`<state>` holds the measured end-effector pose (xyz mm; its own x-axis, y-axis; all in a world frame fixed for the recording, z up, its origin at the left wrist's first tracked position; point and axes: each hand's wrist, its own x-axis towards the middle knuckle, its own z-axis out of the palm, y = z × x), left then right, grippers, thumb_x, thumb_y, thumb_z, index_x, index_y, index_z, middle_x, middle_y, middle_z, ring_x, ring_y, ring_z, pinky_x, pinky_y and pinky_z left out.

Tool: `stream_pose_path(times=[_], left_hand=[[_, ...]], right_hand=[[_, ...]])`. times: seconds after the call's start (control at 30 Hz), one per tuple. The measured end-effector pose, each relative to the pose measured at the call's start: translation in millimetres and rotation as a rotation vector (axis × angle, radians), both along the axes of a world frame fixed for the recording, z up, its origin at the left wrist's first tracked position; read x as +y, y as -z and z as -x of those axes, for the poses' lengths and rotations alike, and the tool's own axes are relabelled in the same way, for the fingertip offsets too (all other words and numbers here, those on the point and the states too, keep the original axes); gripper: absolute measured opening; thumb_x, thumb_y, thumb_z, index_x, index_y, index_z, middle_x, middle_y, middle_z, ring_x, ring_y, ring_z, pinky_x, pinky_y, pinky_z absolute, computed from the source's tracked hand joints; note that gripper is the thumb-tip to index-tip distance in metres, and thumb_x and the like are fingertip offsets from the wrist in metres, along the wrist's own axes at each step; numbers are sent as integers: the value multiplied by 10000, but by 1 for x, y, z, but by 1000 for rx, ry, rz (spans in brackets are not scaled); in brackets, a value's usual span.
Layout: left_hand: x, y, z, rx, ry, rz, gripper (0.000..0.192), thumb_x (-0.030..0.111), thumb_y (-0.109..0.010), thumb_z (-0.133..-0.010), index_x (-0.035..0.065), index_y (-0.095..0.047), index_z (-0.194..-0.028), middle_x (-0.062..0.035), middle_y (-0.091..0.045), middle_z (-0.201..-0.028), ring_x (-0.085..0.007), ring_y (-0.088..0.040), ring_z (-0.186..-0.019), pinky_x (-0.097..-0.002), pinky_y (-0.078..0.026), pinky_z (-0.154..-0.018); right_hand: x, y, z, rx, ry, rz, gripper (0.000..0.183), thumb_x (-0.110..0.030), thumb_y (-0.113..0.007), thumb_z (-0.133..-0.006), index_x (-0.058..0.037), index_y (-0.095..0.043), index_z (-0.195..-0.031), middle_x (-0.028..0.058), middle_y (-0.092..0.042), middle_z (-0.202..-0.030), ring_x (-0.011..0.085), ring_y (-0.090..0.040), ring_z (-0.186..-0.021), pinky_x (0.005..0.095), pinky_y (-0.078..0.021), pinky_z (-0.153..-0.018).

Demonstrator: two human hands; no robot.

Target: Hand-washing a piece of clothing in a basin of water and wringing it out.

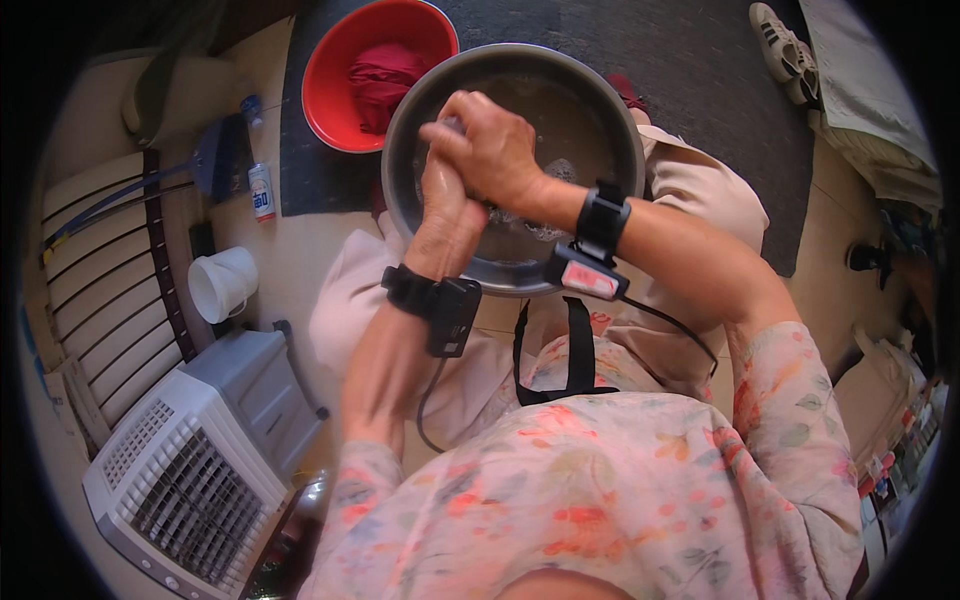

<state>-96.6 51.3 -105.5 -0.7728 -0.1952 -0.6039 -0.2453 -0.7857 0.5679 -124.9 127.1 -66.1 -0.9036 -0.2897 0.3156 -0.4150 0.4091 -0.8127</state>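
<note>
Before me stands a round grey metal basin [628, 150] with murky water and patches of suds. Over its left part my left hand [445, 184] and my right hand [495, 146] are pressed together, the right one wrapped over the fingers of the left. Both look wet, and the right is slightly blurred. Whether something small is held between them is hidden. Beside the basin, at its upper left, a red plastic basin [330, 82] holds a bunched dark red cloth [382, 79].
Under the basins lies a dark mat [720, 90]. To the left are a drink can [260, 193], a white bucket [223, 285], a blue-handled dustpan [214, 154] and an air cooler [195, 480]. Sneakers [784, 52] stand at upper right; part of another person's leg [911, 266] shows at far right.
</note>
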Motion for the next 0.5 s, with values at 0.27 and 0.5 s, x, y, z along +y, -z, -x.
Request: stream_pose_path(times=[0.27, 0.5], left_hand=[[-5, 2, -5, -108, -34, 136, 248, 251, -484, -906, 60, -501, -1063, -61, -570, -955, -167, -583, -870, -318, -496, -755], [-34, 36, -23, 488, 174, -267, 253, 283, -436, -928, 83, -518, -1060, -56, -564, -998, -171, -557, -934, -308, -461, -804]], right_hand=[[6, 15, 15, -323, 69, 13, 268, -323, -656, -764, -57, -619, -775, 123, -615, -751, 280, -612, -694, 365, -468, -625], [-2, -12, -23, 36, -155, 90, 147, -214, -640, -760, -113, -567, -838, 100, -585, -744, 287, -599, -709, 361, -476, -611]])
